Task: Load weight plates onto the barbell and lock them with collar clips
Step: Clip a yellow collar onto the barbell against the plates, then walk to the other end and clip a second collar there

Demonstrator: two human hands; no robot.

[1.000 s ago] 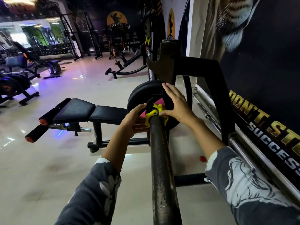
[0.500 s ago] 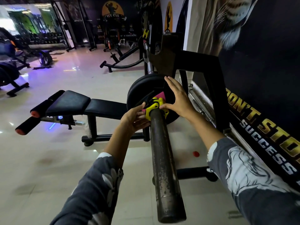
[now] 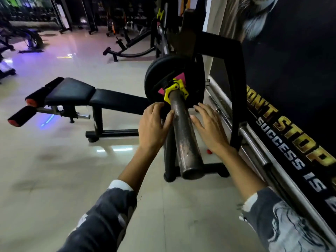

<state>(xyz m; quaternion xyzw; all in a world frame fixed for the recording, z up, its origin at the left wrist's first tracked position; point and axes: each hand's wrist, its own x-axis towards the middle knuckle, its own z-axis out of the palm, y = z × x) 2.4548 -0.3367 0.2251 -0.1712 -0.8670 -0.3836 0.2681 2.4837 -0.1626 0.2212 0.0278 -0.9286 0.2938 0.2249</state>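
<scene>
The worn steel barbell sleeve (image 3: 183, 131) points toward me from the black rack (image 3: 234, 73). Black weight plates (image 3: 160, 73) with a pink label sit on it. A yellow collar clip (image 3: 175, 90) with a black lever is clamped around the sleeve, tight against the outer plate. My left hand (image 3: 154, 124) hovers just left of the sleeve, below the clip, fingers loosely curled and holding nothing; its thumb is close to the bar. My right hand (image 3: 209, 124) is on the right of the sleeve, fingers spread, palm down, apart from the bar.
A black padded bench (image 3: 87, 95) with red-tipped rollers stands to the left. Spare steel bars (image 3: 254, 142) lie along the wall on the right, below a poster. Other gym machines (image 3: 131, 44) stand far back on the glossy tiled floor.
Both hands have let go of the yellow clip and drawn back toward me along the sleeve. The clip stays against the plate. The camera has moved back and tilted down.
</scene>
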